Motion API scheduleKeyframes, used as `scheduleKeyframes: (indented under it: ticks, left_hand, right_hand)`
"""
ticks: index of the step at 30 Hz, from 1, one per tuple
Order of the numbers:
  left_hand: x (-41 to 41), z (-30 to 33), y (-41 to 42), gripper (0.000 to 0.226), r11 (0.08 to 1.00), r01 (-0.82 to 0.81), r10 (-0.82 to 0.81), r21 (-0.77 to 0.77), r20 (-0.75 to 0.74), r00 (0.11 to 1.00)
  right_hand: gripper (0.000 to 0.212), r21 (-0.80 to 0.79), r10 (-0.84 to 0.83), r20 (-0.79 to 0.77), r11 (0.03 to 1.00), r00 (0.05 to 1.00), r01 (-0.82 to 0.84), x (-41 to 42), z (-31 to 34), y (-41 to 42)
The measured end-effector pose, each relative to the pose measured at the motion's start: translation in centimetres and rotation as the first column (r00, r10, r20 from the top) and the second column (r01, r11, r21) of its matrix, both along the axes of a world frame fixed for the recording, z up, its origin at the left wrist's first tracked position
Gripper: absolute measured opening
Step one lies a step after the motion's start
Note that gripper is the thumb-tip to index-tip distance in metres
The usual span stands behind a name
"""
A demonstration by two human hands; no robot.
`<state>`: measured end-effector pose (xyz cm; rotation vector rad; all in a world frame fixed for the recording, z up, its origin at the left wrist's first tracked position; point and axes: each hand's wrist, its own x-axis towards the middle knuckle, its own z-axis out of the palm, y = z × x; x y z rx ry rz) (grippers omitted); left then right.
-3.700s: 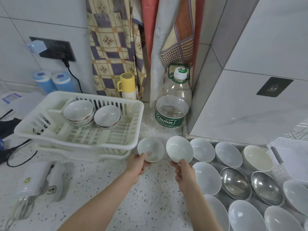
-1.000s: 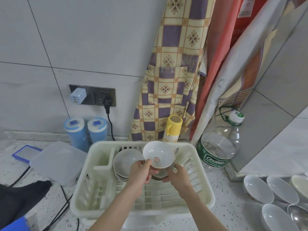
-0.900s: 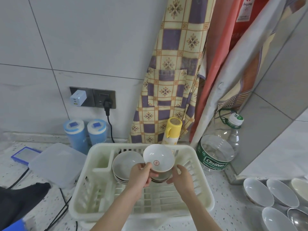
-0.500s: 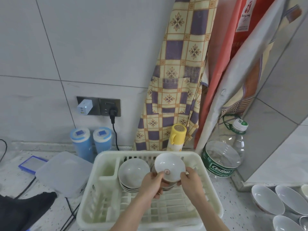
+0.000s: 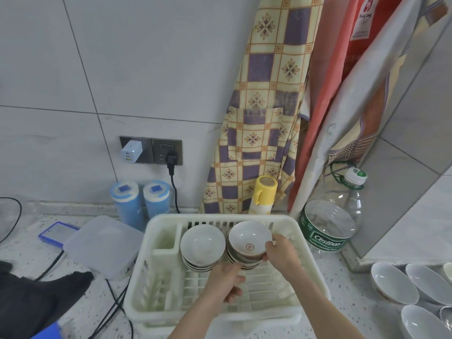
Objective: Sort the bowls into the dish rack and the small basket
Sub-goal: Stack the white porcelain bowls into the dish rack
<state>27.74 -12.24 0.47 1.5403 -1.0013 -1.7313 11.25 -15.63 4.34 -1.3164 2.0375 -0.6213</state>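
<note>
The white plastic dish rack (image 5: 221,218) stands in the middle of the counter. Inside it are two stacks of small white bowls: the left stack (image 5: 202,246) and the right stack (image 5: 241,261). On top of the right stack sits a bowl with a red mark (image 5: 249,237), slightly tilted. My right hand (image 5: 281,255) grips that bowl at its right rim. My left hand (image 5: 227,281) hovers over the rack floor just in front of the stacks, fingers loosely curled and holding nothing. No small basket is in view.
Several more white bowls (image 5: 391,282) lie on the counter at the right edge. A big water bottle (image 5: 327,226), a yellow flask (image 5: 263,194) and two blue canisters (image 5: 127,204) stand behind the rack. A lidded plastic box (image 5: 102,243), cables and a black cloth (image 5: 31,294) lie left.
The red-marked bowl has come down onto the right stack. My left hand has let go of it and drawn back toward me; my right hand stays on its rim.
</note>
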Motion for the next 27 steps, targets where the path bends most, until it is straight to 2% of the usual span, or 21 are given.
scheduleKeyframes:
  ticks: [7, 11, 18, 22, 27]
  left_hand:
    - [-1.2, -0.2, -0.6, 0.018, 0.991, -0.114, 0.121, 0.067, -0.122, 0.985]
    - [-1.7, -0.3, -0.8, 0.019, 0.985, -0.161, 0.168, 0.062, -0.144, 0.975]
    - [-1.4, 0.5, -0.1, 0.019, 0.989, -0.136, 0.145, 0.062, -0.183, 0.972]
    - [-1.1, 1.2, 0.7, 0.021, 0.990, -0.125, 0.133, 0.057, -0.155, 0.979]
    - [-1.2, 1.7, 2.5, 0.010, 0.988, -0.132, 0.143, 0.077, -0.149, 0.979]
  right_hand:
    - [0.028, 0.078, -0.010, -0.103, 0.997, 0.995, 0.018, 0.6, -0.8, -0.4]
    - [0.034, 0.080, -0.032, -0.084, 0.996, 0.996, 0.039, 0.7, -1.5, -0.1]
    - [0.039, 0.028, -0.130, 0.227, 0.991, 0.965, 0.127, 0.6, -1.2, 1.6]
    - [0.029, 0.022, -0.162, 0.382, 0.986, 0.910, 0.167, -0.3, -0.5, 3.7]
    - [0.027, -0.037, -0.168, 0.477, 0.977, 0.863, 0.211, -2.2, -0.1, 7.3]
